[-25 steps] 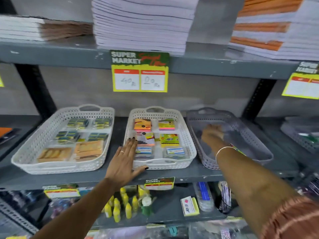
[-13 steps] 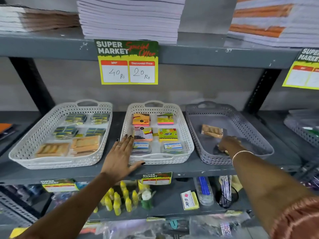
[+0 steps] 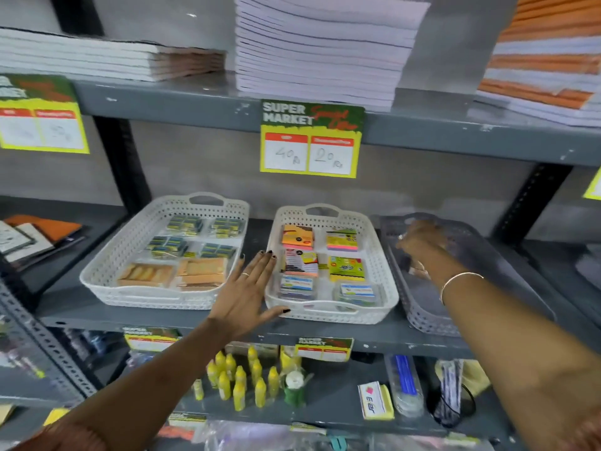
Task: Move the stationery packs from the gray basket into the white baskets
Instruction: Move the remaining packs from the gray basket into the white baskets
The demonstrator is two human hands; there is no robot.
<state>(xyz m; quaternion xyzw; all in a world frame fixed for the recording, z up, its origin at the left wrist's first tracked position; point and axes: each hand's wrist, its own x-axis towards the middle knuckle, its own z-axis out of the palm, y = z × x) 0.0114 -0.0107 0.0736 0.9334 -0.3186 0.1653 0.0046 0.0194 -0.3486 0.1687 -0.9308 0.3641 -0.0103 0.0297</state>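
Observation:
The gray basket [image 3: 422,317] stands at the right on the middle shelf. My right hand [image 3: 419,244] is inside it near the far end, blurred, so its grip is unclear. A bit of a tan pack [image 3: 418,271] shows under that wrist. My left hand [image 3: 247,288] lies flat on the shelf with fingers spread, between the two white baskets, its thumb against the front rim of the middle white basket [image 3: 383,255]. That basket holds colourful sticky-note packs [image 3: 344,268]. The left white basket [image 3: 107,281] holds dark green packs and tan packs [image 3: 201,271].
A price sign [image 3: 310,141] hangs from the upper shelf, which carries stacks of notebooks [image 3: 322,50]. The shelf below holds yellow bottles [image 3: 240,379], an eraser box [image 3: 374,402] and blue pens. A black upright [image 3: 527,203] stands behind the gray basket.
My right hand has moved from the near part of the gray basket toward its far end. The view has swung left and down. My left hand stays on the shelf.

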